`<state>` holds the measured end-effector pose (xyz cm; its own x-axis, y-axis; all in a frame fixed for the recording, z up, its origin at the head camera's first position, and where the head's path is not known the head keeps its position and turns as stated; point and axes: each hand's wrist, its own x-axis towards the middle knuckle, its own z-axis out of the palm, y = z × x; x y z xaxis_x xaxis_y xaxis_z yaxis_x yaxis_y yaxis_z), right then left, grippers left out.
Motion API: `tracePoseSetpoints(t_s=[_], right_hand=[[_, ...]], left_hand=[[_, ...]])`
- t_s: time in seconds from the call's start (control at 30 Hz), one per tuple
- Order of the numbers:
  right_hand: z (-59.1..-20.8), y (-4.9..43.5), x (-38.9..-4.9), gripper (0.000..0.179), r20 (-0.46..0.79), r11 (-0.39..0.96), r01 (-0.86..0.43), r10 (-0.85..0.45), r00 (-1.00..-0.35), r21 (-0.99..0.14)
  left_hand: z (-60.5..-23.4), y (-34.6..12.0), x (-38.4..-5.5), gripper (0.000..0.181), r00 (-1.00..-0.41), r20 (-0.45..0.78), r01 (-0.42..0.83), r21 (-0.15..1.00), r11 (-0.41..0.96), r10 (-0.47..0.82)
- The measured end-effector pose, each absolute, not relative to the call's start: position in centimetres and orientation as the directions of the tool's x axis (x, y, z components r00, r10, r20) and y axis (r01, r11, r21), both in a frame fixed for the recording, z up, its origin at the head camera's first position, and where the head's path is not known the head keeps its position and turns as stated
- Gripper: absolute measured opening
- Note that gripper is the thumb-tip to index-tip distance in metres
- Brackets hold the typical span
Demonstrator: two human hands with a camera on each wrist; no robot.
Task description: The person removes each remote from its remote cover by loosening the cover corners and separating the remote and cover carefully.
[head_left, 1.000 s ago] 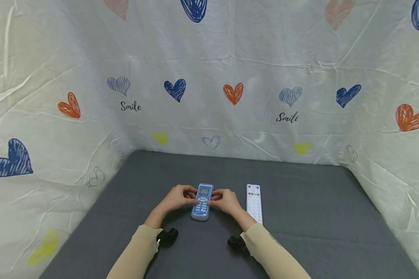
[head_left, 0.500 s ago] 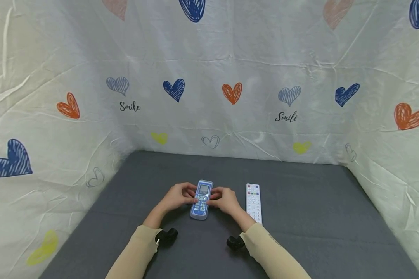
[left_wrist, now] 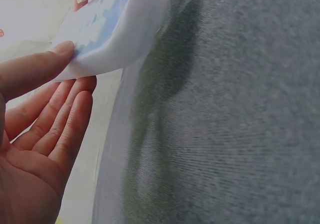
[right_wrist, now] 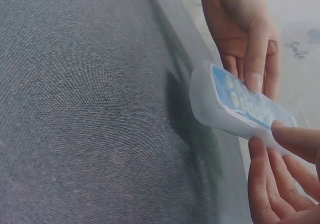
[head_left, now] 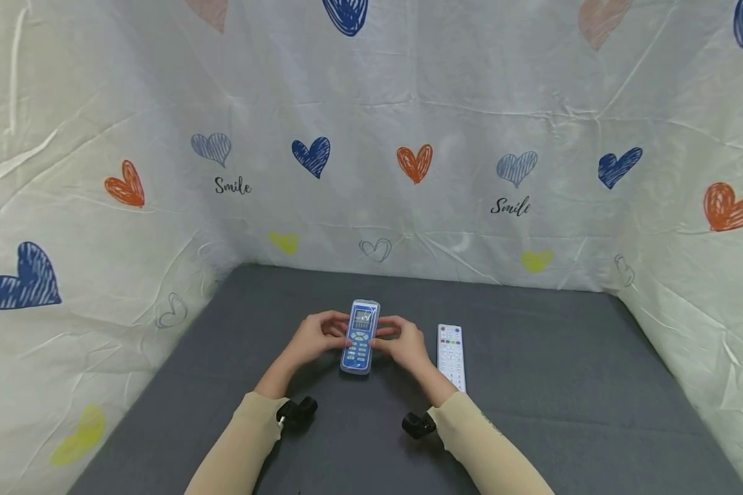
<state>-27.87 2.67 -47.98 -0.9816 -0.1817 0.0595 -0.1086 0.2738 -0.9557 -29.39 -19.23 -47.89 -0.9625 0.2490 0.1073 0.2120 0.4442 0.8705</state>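
Observation:
A blue-faced remote control (head_left: 359, 337) in a pale translucent cover is held above the grey cloth, its screen end pointing away. My left hand (head_left: 314, 338) pinches its left edge, thumb on the front and fingers behind. On the opposite edge my right hand (head_left: 405, 342) pinches it the same way. In the left wrist view the remote's cover (left_wrist: 145, 24) hangs clear of the cloth, with a shadow below. The right wrist view shows both thumbs at the button face (right_wrist: 240, 97). To the right lies a white remote control (head_left: 450, 357), its lower end hidden behind my right forearm.
Dark grey cloth (head_left: 563, 371) covers the table. A white curtain (head_left: 371, 206) printed with hearts and "Smile" stands at the back and along both sides. Black wrist cameras (head_left: 297, 411) sit on both wrists.
Both hands have raised the blue-faced remote control off the cloth and moved it slightly away from me. The white remote control stays where it was.

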Motion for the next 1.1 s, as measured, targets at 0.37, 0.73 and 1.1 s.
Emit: tracePoseSetpoints(t_s=[0.37, 0.73, 1.1], right_hand=[[-47.1, 2.8, -27.9, 0.042, 0.109, 0.195, -0.140, -0.163, -0.981, -0.971], [-45.8, 2.9, -27.6, 0.035, 0.124, 0.132, -0.142, -0.139, -0.983, -0.981], [-43.2, 3.3, -25.8, 0.032, 0.113, 0.061, -0.124, -0.159, -0.981, -0.990]], left_hand=[[-47.1, -19.3, -29.6, 0.047, -0.955, 0.159, 0.258, 0.865, 0.431, 0.252], [-45.5, -18.7, -29.0, 0.043, -0.943, 0.207, 0.298, 0.877, 0.377, 0.262], [-46.1, -18.5, -29.6, 0.035, -0.941, 0.275, 0.331, 0.864, 0.380, 0.196]])
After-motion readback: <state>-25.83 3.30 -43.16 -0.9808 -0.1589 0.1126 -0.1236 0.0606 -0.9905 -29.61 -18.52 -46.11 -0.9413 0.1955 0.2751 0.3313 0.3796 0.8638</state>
